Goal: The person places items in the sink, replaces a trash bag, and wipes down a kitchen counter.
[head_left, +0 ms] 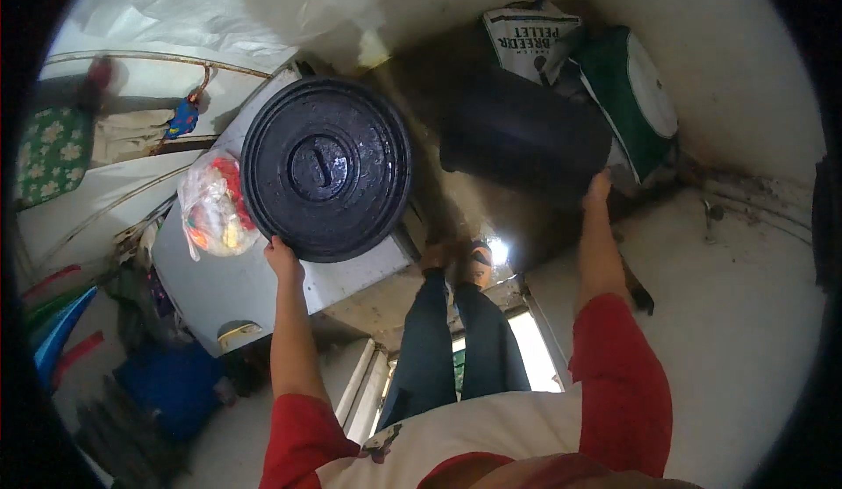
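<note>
My left hand [285, 259] grips the near edge of a round black lid [351, 213], which has a raised ring and a grip bar in its middle. The lid's top looks wet, and it covers part of a white surface below it. On the right, my right hand [598, 187] is closed on the near right end of a dark bin [517, 134]. The bin is tipped on its side; its inside does not show, and my fingers are partly hidden behind its edge.
A clear plastic bag [213, 213] with red and yellow contents sits on the white top [197, 287] by the lid. Behind the bin lean a printed white sack [529, 37] and a green-and-white sack [627, 103]. A tap [710, 217] juts from the right wall.
</note>
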### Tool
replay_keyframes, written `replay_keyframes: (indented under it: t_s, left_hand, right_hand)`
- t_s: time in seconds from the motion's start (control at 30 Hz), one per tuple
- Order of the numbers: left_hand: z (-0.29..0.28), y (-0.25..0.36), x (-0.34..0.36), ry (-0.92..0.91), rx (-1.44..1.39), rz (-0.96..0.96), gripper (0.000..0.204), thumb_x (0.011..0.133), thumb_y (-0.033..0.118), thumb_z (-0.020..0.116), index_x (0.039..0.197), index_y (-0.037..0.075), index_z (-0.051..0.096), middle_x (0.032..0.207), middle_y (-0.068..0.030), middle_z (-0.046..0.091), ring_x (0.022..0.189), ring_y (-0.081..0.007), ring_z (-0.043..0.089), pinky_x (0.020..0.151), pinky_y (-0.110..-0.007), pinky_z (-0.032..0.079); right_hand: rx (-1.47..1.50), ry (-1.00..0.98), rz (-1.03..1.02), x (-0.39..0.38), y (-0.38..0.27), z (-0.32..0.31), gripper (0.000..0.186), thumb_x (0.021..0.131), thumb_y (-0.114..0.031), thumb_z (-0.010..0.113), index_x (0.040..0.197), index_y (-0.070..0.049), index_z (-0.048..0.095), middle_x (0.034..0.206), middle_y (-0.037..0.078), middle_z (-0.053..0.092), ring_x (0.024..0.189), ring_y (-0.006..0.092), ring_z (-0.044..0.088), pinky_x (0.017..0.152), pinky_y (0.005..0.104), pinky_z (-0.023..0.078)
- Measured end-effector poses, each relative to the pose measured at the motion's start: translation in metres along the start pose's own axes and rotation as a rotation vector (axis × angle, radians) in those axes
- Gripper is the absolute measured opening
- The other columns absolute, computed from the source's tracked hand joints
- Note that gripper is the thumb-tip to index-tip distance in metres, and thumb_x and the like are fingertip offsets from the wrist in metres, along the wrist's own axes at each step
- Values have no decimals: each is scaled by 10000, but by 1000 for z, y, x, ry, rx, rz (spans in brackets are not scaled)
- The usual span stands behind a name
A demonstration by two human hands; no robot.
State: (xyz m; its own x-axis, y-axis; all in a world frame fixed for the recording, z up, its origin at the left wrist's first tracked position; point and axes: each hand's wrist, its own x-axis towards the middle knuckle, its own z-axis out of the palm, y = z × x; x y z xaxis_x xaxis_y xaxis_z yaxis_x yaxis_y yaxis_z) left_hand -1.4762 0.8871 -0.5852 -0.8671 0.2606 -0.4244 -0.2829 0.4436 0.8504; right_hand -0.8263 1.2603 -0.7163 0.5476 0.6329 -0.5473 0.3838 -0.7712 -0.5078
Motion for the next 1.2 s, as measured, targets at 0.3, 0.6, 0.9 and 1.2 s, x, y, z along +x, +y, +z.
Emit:
replay_keyframes:
  t_s: [0.3,0.6,0.9,1.2]
  left_hand:
    - [10,6,-23,32,-93,-26,371,988,273,425,1141,-65,428,1118,-158,543,999,-215,527,910,-330,413]
    - [23,13,-29,-35,-150,19,362,997,261,441,1156,-64,428,1113,-151,557,1003,-201,543,925,-314,426]
    - [4,-18,-29,-34,-273,-50,325,971,215,462,1138,-63,440,1043,-128,560,901,-201,523,822,-329,432]
    - [2,-20,-89,207,-289,-89,381,964,217,483,1196,-78,422,1145,-169,536,1004,-224,518,885,-345,417]
  right_hand:
    - [-725,-136,-1324,-175,-135,94,828,632,-218,808,1361,-111,430,1445,130,356,1364,366,238,1027,646,238]
    - [-1825,-259,-1361,-158,-167,110,204,844,-193,550,964,-153,709,951,33,669,1078,250,552,1076,677,110]
    - [-1132,-177,-1584,-217,-108,17,215,802,-181,582,997,-125,654,989,78,630,1040,268,550,1002,566,311]
    - [-1258,-377,-1401,-273,26,86,274,796,-214,585,1057,-139,618,1074,88,607,1084,281,537,901,512,407]
